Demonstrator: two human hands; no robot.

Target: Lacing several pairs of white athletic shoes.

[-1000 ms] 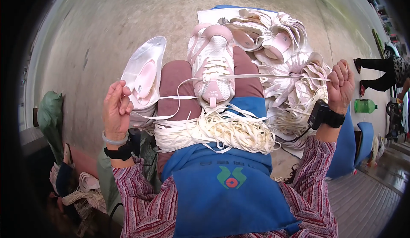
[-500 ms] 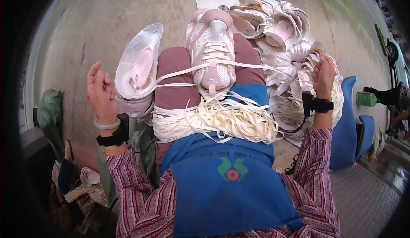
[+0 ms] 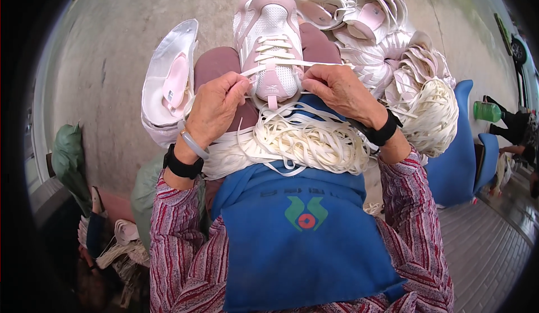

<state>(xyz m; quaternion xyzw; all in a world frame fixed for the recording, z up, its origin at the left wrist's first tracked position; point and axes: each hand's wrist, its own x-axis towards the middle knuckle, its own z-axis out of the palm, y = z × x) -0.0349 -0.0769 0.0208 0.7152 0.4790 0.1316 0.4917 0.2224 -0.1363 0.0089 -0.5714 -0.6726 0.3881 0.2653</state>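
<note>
A white-and-pink sneaker upper (image 3: 274, 22) lies across my lap with its pink heel tab toward me. A cream shoelace (image 3: 276, 48) criss-crosses its front, and the loose ends run out to both sides. At the shoe's left edge, my left hand (image 3: 216, 106) pinches the lace, thumb and forefinger together. My right hand (image 3: 343, 93) mirrors it at the right edge, its fingertips closed on lace beside the collar. A length of lace passes over the back of its fingers. Below the shoe, a thick bundle of cream laces (image 3: 307, 139) rests on my blue apron (image 3: 303, 257).
White shoe uppers with a pink insole (image 3: 176, 83) stand nested at my left. Stacked shoe uppers (image 3: 373, 18) curve round the right, beside another lace bundle (image 3: 429, 113). Farther right are a blue chair (image 3: 457, 156) and a green bottle (image 3: 486, 111). A green sack (image 3: 68, 158) lies far left.
Both hands have come inward from wide apart to the sides of the sneaker and closed on the lace. The lace ends no longer stretch out as far in view.
</note>
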